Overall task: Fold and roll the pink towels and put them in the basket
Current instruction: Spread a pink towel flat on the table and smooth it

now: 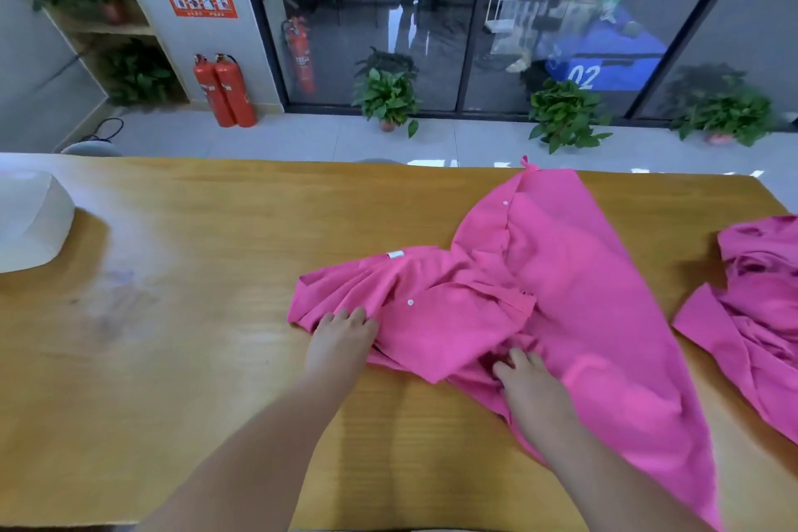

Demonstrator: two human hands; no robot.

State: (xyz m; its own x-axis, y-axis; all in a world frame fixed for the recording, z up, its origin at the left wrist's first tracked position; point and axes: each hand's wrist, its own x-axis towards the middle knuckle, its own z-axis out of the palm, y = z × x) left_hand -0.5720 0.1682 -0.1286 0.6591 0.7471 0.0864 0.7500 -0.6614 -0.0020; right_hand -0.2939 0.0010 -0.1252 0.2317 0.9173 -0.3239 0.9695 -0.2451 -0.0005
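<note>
Working from the head view only, the person is leaning over a wooden table (194, 315) with both bare forearms reaching forward; the left hand (341, 337) is lying on the near left edge of a pink towel (561, 294), fingers fairly straight and pressing the cloth down, thumb hidden; the right hand (531, 384) is digging into the bunched middle of the same towel, and whether it is pinching a fold or just pushing cannot be told.

The towel is sitting right of centre on the table, spread wide on its right side and rumpled on its left, with small white snaps and a white tag showing; it is neither folded nor rolled yet.

A second pink towel (755, 307) is lying in a loose heap at the table's right edge, apart from the first and untouched.

A white rounded object (26, 220) is sitting at the far left of the table; it may be the basket, but it is overexposed and nothing pink is showing in it.

By the look of it the task is only beginning: both towels are waiting on flattening, folding, rolling and carrying over.

Behind the table, red fire extinguishers (224, 91) and potted plants (388, 99) are standing along a glass wall.
</note>
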